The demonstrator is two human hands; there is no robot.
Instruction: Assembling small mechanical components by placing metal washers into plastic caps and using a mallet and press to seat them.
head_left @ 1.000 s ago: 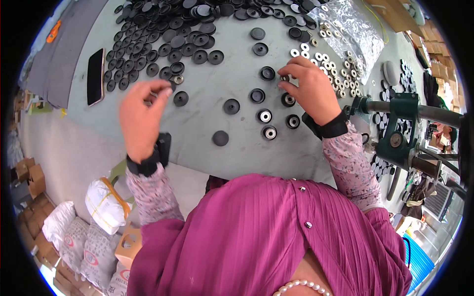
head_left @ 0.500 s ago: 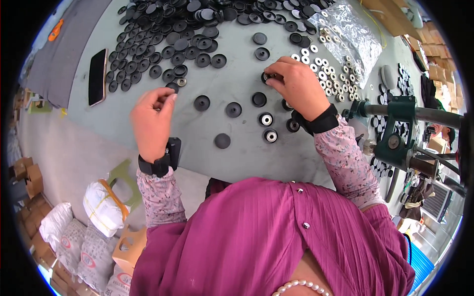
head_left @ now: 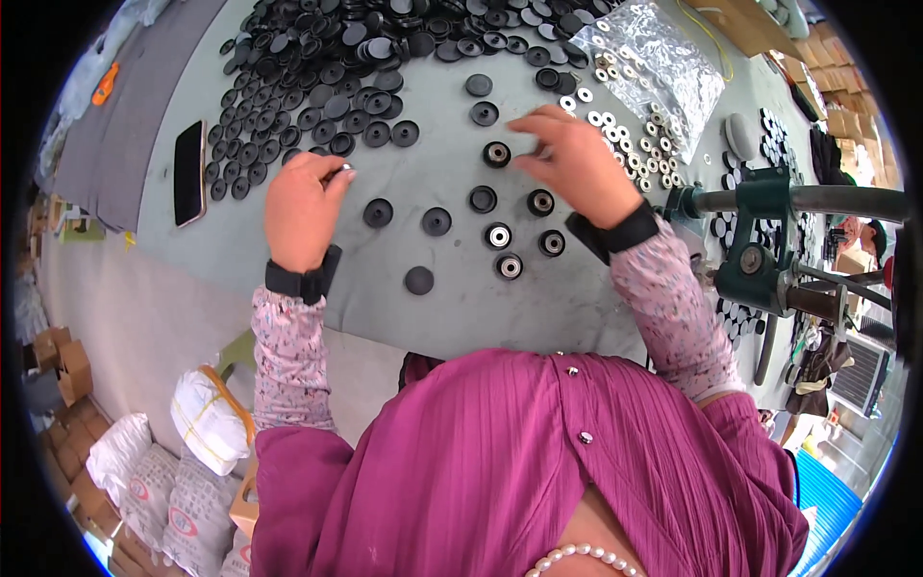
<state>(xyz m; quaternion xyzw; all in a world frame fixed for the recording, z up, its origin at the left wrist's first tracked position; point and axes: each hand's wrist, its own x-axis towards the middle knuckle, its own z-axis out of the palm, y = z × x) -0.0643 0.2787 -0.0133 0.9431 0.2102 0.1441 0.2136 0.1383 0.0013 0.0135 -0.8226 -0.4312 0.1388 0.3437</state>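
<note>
Cap lying just left of loosely spread right hand; left hand pinching shiny bit; rings lying beyond right hand.

Magenta blouse, finely ribbed; shiny round buttons down front. Pink floral sleeves on both forearms. Black wristbands, both wrists. White bead necklace.

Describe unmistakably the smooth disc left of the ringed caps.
On the grey table, look just beyond the magenta shirt. The dark disc lies left of the silver-ringed caps; its smooth, plain face sets it apart from the rimmed caps beyond.
</note>
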